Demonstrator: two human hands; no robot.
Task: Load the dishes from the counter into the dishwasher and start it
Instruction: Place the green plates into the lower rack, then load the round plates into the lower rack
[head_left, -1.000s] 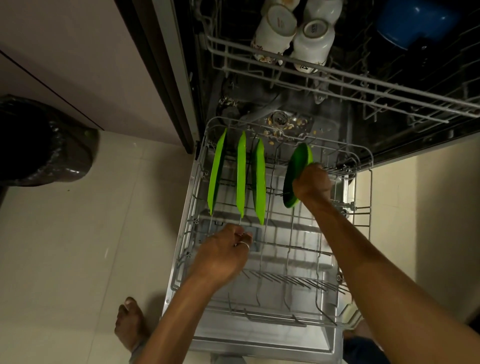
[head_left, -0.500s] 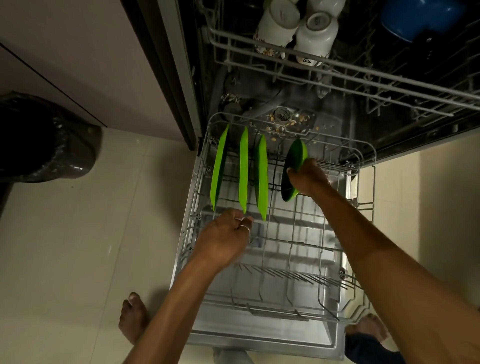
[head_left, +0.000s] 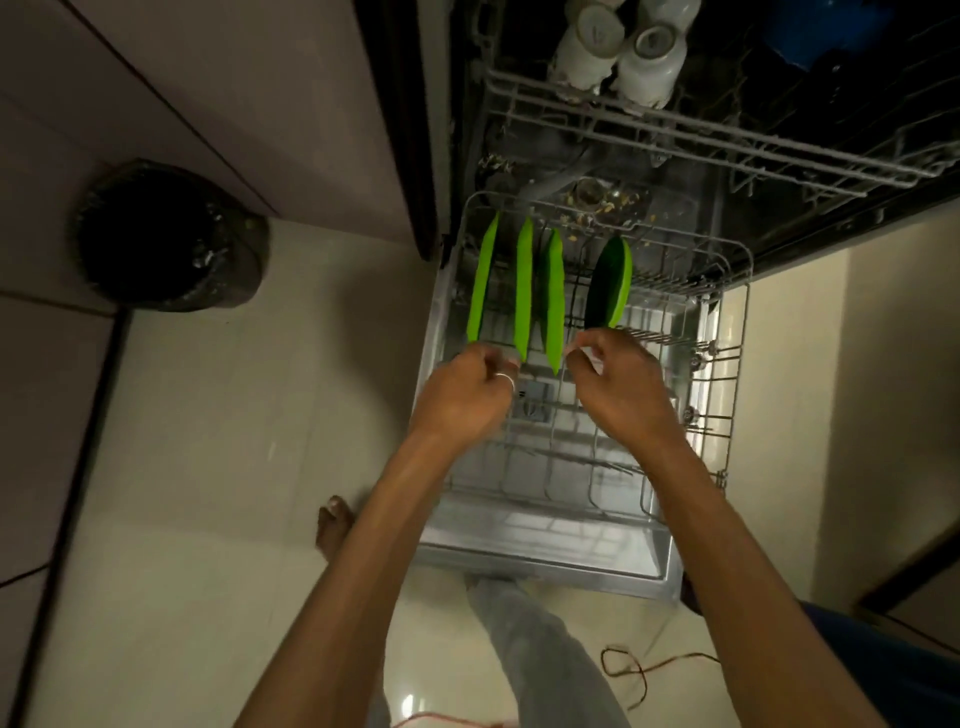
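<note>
The dishwasher's lower rack (head_left: 727, 395) is pulled out over the open door. Three bright green plates (head_left: 522, 291) stand on edge in its far left slots. A fourth green dish (head_left: 608, 283) stands upright a gap to their right. My left hand (head_left: 467, 395) is at the near ends of the left plates, its fingers curled down onto the rack wire. My right hand (head_left: 618, 384) hovers just below the fourth dish, apart from it, with fingers loosely curled and nothing in them. White cups (head_left: 618, 47) sit upside down in the upper rack (head_left: 727, 140).
A black-lined bin (head_left: 171, 239) stands on the tiled floor at the left. Food scraps lie around the filter (head_left: 602, 200) at the tub bottom. A bare foot (head_left: 332, 525) is beside the door's left corner. A thin cord (head_left: 639, 670) lies on the floor near me.
My right hand has let go of the fourth green dish and drawn back toward me; the dish now stands alone in the rack. My left hand shifted slightly toward the plates.
</note>
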